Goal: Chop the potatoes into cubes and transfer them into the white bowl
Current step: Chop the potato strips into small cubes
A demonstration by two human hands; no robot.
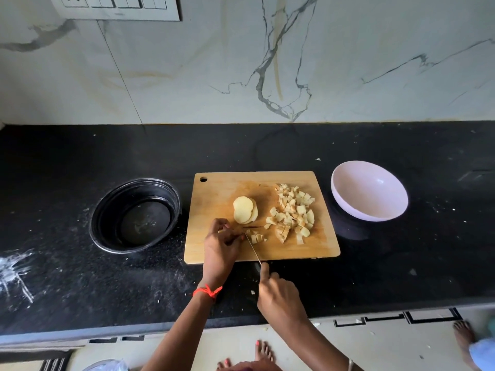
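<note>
Head view, kitchen table, person standing at its near edge; bare feet [263, 352] show on the floor below, and another person's foot [464, 336] stands far right.

Right hand [278, 293]: over the table's front edge, fingers [264, 271] wrapped round the handle of a knife [253, 250], forefinger stretched along its back. Handle mostly hidden. Blade runs away from the hand onto the cutting board [214, 199], tip down among potato.

Left hand [221, 243]: on the board's near left part, red thread [207, 290] tied round the wrist. Fingers curled down and pinching a potato piece [248, 232] right at the blade; most of that piece is hidden under the hand.

Just right of the blade: a few small cut cubes [258, 238] lying loose on the board.

Beyond the left hand, mid-board: potato slices [244, 210], flat rounds overlapping one another.

Right half of board: larger pile of cubes [293, 212], spread from the near side toward the far edge. All the potato I can see lies on the board.

White bowl [369, 191]: upright on the table [80, 162], just right of the board, not touching it.

Black bowl [135, 215]: left of the board, close beside it, wet-looking inside.

Table surface is black stone, flecked with white bits and a white smear at far left.

Behind: marble wall [267, 62], switch panel [115, 6] upper left.
</note>
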